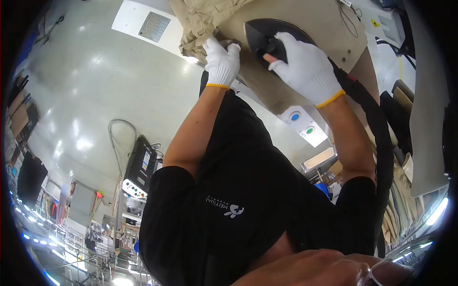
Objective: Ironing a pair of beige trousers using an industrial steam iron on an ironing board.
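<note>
My right hand, in a white knit glove with a yellow cuff, is closed round the handle of a black iron. The iron rests on the beige-covered pressing surface, its tip pointing left. My left hand, gloved alike, is at the edge of a bunched khaki cloth garment to the left of the iron. Its fingertips meet the folds; their grip is partly hidden. Khaki cloth also hangs below the iron, between my hands.
A thick black hose runs from the iron past my right arm. A white machine panel with blue and green buttons lies below the pressing surface. Thin wires lie at its upper right. Garments hang at the right; a black control box stands lower left.
</note>
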`<action>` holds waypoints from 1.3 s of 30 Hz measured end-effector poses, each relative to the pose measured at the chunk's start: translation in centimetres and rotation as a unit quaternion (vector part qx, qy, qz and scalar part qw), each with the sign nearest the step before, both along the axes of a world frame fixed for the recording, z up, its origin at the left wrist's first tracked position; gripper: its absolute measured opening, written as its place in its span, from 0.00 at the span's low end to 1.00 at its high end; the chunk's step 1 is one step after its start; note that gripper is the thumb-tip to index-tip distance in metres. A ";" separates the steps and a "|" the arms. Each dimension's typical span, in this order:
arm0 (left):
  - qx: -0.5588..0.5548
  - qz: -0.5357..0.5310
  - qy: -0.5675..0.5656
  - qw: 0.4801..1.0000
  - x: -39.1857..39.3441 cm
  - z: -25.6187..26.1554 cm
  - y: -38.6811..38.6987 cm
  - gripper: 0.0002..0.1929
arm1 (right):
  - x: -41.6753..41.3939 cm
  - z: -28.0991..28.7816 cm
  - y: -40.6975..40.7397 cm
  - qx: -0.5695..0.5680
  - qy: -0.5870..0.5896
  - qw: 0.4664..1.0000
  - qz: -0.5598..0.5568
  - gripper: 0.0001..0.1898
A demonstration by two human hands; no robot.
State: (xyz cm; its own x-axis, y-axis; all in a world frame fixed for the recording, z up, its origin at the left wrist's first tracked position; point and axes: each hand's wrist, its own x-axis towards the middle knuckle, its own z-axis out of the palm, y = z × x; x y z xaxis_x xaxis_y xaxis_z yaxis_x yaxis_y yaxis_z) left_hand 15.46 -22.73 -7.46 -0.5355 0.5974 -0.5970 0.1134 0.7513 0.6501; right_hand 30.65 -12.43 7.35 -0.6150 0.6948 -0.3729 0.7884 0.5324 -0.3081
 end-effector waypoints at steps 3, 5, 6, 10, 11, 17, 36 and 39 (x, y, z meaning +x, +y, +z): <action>0.005 -0.025 0.028 0.999 -0.3 -1.4 -0.3 0.32 | -3.3 -0.2 1.9 -0.037 -0.045 0.998 -0.034 0.26; 0.011 -0.045 0.033 0.998 -0.4 -2.3 -0.3 0.32 | -4.5 -0.3 2.4 -0.046 -0.063 0.995 -0.059 0.28; 0.005 -0.045 0.036 0.998 -0.3 -2.7 -0.2 0.31 | -4.8 -0.4 2.4 -0.041 -0.050 0.996 -0.067 0.26; -0.006 -0.050 0.047 0.998 -0.3 -3.0 0.0 0.30 | -2.2 -0.6 1.2 -0.013 0.008 0.993 -0.114 0.24; -0.005 -0.045 0.026 0.999 -0.4 -2.9 0.0 0.29 | -0.6 -0.4 0.6 -0.014 0.029 0.990 -0.139 0.25; -0.022 -0.036 -0.027 0.999 -1.2 -2.8 0.0 0.28 | 4.7 -0.4 2.0 -0.007 0.070 0.989 -0.132 0.27; -0.089 -0.036 -0.030 0.995 -1.9 -1.9 1.4 0.25 | -1.9 1.1 8.2 -0.066 -0.003 0.997 -0.051 0.24; -0.132 -0.050 -0.036 0.989 -2.1 -1.1 1.8 0.28 | 0.9 1.1 12.8 -0.082 0.053 0.989 -0.115 0.23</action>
State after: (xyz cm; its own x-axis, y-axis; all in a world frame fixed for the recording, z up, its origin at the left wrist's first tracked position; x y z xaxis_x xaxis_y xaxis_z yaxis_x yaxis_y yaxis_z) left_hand 13.35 -20.94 -8.52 -0.4308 0.4634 -0.7744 0.1566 0.8835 0.4415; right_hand 31.55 0.40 8.49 -0.4901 0.7558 -0.4342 0.8412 0.2797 -0.4627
